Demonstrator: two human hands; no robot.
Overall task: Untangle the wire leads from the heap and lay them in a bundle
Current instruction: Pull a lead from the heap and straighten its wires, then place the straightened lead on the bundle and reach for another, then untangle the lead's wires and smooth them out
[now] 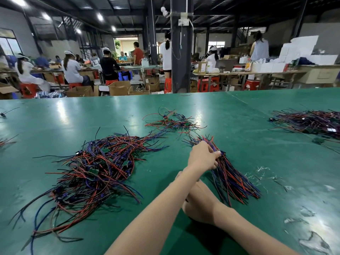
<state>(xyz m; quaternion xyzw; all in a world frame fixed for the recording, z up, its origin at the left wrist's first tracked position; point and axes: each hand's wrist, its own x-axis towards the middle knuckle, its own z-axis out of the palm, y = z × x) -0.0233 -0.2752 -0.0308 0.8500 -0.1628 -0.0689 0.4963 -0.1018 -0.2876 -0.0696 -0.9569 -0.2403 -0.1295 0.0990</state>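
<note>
Gripping the bundle (233, 179) of red, blue and black wire leads near its upper end with my left hand (202, 157); the fingers are curling round the leads and the thumb is lying across the top. The bundle is lying on the green table (55, 122) right of centre, its free ends fanning out toward me and to the right. My left forearm is crossing over my right hand (198, 203), which is resting on the table just left of the bundle's lower end. The forearm is hiding most of its fingers, so I cannot tell whether they are apart or holding anything.

The heap (95, 168) is sitting left of both hands, well apart from the bundle. It is a loose tangle in the same colours, with small green circuit boards (105, 150) showing among the strands. A smaller tangle (173, 122) is lying further back, a few strands trailing between it and the heap. Another pile (309, 124) is lying at the far right of the table. Scraps of clear plastic (261, 172) are glinting just right of the bundle.

Behind the table, workers (71, 70) are sitting on red stools (27, 89) at long benches, with cardboard boxes (119, 88) standing on the floor.
</note>
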